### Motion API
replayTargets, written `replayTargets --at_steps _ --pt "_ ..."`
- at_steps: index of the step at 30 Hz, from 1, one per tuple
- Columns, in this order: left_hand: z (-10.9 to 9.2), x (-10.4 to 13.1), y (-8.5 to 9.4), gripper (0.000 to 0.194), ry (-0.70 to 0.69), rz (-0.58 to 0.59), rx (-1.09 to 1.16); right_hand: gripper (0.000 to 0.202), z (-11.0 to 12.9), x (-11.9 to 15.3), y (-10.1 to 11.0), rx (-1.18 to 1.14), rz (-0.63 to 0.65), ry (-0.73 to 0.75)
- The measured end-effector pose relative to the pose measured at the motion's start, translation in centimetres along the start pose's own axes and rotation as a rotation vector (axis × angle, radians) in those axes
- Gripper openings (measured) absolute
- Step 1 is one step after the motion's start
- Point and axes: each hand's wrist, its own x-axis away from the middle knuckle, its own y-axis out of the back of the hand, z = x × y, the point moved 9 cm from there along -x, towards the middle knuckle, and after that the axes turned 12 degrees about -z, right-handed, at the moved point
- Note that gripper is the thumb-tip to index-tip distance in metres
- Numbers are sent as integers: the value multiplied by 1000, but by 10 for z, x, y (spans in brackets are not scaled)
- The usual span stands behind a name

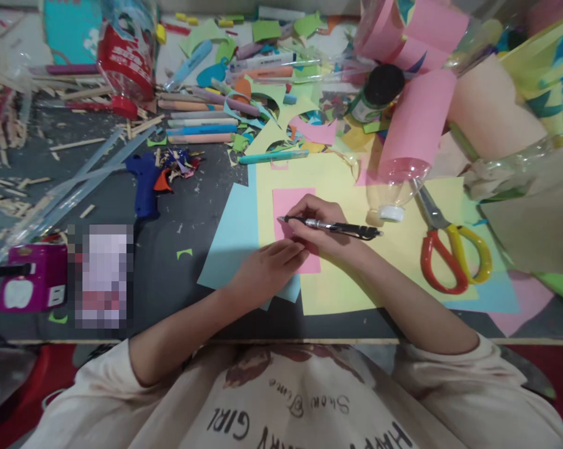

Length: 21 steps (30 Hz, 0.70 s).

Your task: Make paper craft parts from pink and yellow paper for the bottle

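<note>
A small pink paper (pixel 285 202) lies on a large yellow sheet (pixel 346 299), with blue paper (pixel 234 231) showing at the left. My right hand (pixel 318 224) holds a black and silver pen (pixel 351 229), its tip over the upper part of the pink paper. Beside it, lower and to the left, my left hand (pixel 272 268) rests with its fingers together at the pink paper's lower left edge; whether anything is under the fingertips is hidden.
Scissors with red and yellow handles (pixel 449 249) and a pink-wrapped bottle (pixel 416 125) lie at the right. At the left are a blue glue gun (pixel 145 181) and a purple box (pixel 33 277). Markers (pixel 201 130) and paper scraps cover the back.
</note>
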Motion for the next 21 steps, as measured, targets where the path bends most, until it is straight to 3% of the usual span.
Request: replayTargets --at_steps 15,21 --pt "-1 -1 1 26 28 23 53 12 3 2 -6 64 17 43" --pt "1 1 -4 28 55 59 72 15 3 2 -1 38 -38 7"
